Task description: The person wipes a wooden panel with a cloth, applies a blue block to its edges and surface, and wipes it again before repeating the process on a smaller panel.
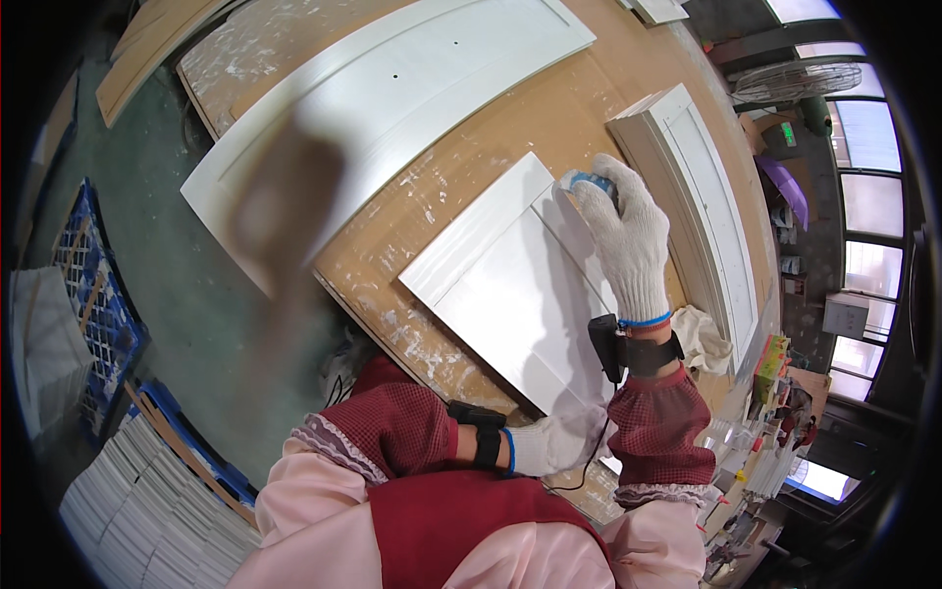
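A white panel (510, 285) with grooved lines lies on the work table in front of me. My right hand (628, 221), in a white knit glove, is over its far right edge. Its fingers curl round a small blue pad (593, 184), mostly covered by the glove, so its exact kind does not show. Close to my body, my left hand (557, 442), gloved too, rests by the panel's near corner. Glare and my right sleeve hide its fingers, and whether it grips the panel cannot be seen.
A long white panel (471, 59) lies across the table's far left. Stacked white panels (687, 187) stand at right beside a crumpled cloth (702, 339). The paint-marked table (392, 324) ends at left. A blurred brown shape (289, 187) hangs close to the camera.
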Available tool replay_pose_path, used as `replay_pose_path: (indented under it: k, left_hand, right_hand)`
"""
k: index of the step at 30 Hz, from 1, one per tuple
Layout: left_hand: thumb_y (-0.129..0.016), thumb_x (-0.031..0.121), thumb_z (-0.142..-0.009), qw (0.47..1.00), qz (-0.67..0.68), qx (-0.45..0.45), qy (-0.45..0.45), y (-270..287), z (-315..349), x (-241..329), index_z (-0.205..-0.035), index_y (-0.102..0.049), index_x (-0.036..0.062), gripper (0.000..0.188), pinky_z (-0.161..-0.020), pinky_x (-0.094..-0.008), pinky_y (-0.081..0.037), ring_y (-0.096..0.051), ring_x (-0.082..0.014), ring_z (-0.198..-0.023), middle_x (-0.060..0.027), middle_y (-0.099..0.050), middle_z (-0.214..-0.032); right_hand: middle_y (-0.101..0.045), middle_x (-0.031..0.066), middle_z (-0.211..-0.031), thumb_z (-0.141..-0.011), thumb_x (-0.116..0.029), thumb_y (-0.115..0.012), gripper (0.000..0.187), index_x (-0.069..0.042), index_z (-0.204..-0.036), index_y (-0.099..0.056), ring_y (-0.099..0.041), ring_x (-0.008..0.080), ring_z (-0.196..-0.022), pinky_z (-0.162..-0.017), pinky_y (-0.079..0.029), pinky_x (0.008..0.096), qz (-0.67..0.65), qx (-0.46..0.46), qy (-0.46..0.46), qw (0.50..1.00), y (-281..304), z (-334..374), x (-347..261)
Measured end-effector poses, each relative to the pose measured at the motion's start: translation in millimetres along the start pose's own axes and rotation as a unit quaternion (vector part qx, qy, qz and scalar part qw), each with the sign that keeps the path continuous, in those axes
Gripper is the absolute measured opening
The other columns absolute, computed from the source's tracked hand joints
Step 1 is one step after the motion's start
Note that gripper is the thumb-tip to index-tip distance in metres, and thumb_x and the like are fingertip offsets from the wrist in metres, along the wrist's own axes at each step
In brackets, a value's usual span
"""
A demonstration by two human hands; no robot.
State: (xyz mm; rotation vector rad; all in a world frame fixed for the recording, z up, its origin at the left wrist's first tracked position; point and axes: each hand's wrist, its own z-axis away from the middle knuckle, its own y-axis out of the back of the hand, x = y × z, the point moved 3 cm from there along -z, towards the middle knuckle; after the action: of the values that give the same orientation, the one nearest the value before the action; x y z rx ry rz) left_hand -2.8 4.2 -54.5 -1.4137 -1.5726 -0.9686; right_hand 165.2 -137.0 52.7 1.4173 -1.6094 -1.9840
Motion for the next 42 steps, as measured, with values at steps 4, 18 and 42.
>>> replay_pose_path:
  k: [4, 18, 42]
  left_hand:
    - [-0.051, 0.014, -0.084, 0.989, -0.147, 0.007, -0.009, -29.5, 10.3, -18.8, -0.113, -0.056, 0.0010, 0.032, -0.091, -0.0360, -0.049, -0.059, -0.0295, -0.104, -0.0154, -0.054, -0.119]
    - [-0.043, 0.021, -0.095, 0.977, -0.171, 0.074, -0.104, -27.8, 13.8, -16.2, -0.123, -0.050, 0.0032, 0.034, -0.103, -0.0351, -0.042, -0.054, -0.0232, -0.109, -0.0098, -0.056, -0.114]
    - [-0.037, 0.034, -0.105, 0.569, 0.795, 0.046, 0.205, -49.6, -5.7, -21.2, -0.109, -0.054, 0.0060, 0.032, -0.079, -0.0278, -0.052, -0.056, -0.0181, -0.096, -0.0062, -0.057, -0.106]
  right_hand:
    - [-0.068, 0.0151, -0.096, -0.083, -0.039, -0.065, 0.044, -0.011, -0.116, -0.063, -0.067, 0.0304, -0.090, -0.082, -0.050, 0.0359, 0.026, -0.024, -0.039, 0.999, -11.4, -6.4, -10.0]
    - [-0.067, 0.0186, -0.100, -0.085, -0.030, -0.067, 0.040, -0.006, -0.117, -0.061, -0.067, 0.0339, -0.089, -0.076, -0.053, 0.0398, 0.029, -0.101, 0.043, 0.993, -13.6, 26.9, -20.7]
    - [-0.067, 0.0115, -0.105, -0.091, -0.014, -0.063, 0.037, -0.001, -0.126, -0.060, -0.064, 0.0155, -0.092, -0.082, -0.051, 0.0264, -0.030, -0.056, 0.098, 0.993, -17.8, -45.0, -12.5]
